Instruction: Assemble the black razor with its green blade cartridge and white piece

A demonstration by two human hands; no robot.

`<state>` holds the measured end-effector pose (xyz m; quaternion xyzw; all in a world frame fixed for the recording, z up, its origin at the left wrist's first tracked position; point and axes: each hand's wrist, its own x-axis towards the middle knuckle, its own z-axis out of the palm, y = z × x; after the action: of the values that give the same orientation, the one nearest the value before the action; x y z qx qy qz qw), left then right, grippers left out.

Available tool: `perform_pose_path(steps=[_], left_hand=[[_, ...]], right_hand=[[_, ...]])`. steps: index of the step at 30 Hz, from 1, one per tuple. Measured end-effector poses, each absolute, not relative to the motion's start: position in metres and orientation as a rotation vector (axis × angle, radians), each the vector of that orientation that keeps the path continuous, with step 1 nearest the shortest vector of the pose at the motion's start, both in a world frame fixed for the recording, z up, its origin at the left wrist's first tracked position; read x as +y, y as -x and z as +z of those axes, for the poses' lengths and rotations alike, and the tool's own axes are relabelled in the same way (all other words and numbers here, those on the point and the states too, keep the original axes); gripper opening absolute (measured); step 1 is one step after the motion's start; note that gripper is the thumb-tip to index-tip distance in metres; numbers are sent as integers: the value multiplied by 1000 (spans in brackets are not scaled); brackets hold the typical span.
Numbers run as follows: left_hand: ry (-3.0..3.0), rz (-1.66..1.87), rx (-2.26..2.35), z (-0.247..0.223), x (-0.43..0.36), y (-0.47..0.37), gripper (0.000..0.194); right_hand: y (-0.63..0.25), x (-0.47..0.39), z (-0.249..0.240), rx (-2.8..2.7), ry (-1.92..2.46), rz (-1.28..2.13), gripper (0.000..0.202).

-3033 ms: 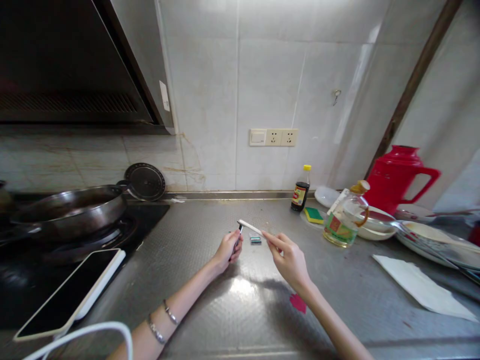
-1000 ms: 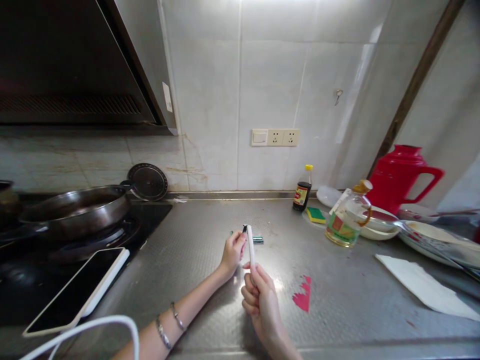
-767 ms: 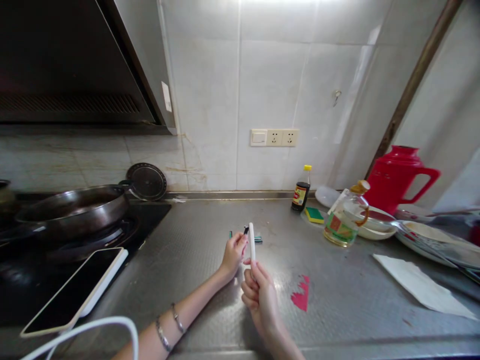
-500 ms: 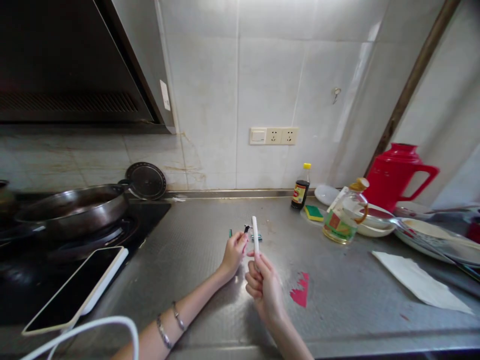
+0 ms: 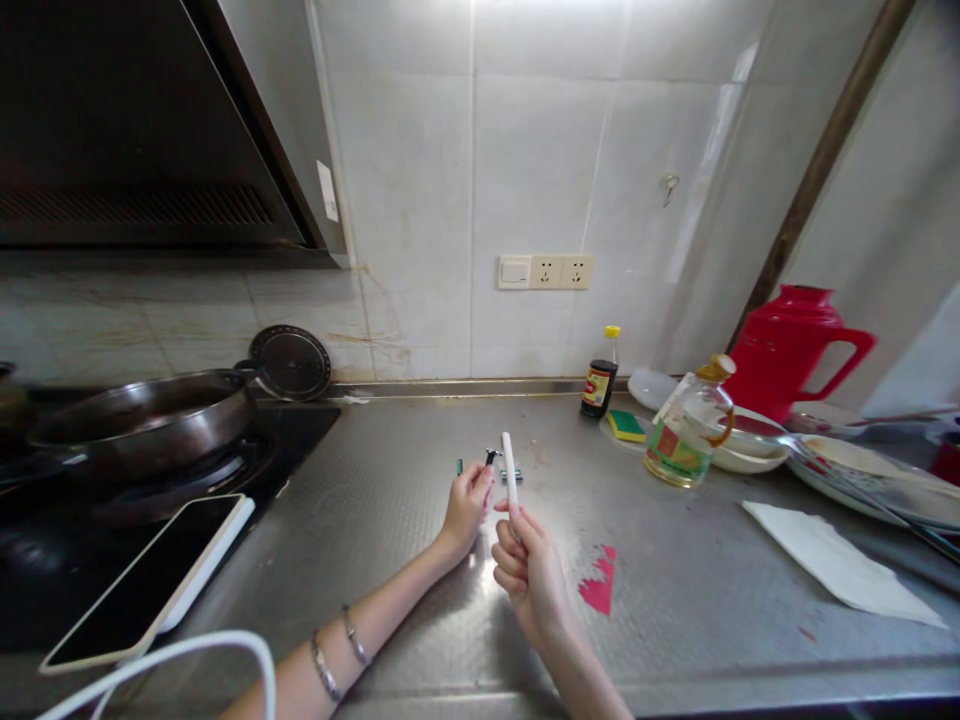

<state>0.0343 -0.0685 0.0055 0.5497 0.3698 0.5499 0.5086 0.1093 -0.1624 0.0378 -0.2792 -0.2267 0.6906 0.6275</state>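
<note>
Grip: right hand (image 5: 529, 570) pinches a white stick (image 5: 510, 475) upright by its lower end, top free; left hand (image 5: 466, 503) closes on a small dark piece (image 5: 490, 457) beside it.
Position: above the steel counter (image 5: 420, 560).
Nearby: batteries (image 5: 511, 476) behind, red scrap (image 5: 598, 587) right, phone (image 5: 142, 585) left.

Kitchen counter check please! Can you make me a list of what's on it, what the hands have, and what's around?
Surface: steel counter, red scrap stuck on it.
Job's things: white stick; small dark piece; small batteries on the counter behind.
Clutter: phone, pan, sauce bottle, oil jug, sponge, red flask, dishes, paper.
Hands: right hand holds the stick upright; left hand pinches the dark piece.
Cables: white cable.
Surroundings: tiled wall, sockets, hood.
</note>
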Motion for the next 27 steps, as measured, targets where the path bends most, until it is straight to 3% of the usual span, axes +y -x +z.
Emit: perform_pose_path(steps=[27], left_hand=[[-1328, 1438, 956, 7, -63, -30, 37]], right_hand=[[-91, -163, 33, -545, 678, 1683, 41]])
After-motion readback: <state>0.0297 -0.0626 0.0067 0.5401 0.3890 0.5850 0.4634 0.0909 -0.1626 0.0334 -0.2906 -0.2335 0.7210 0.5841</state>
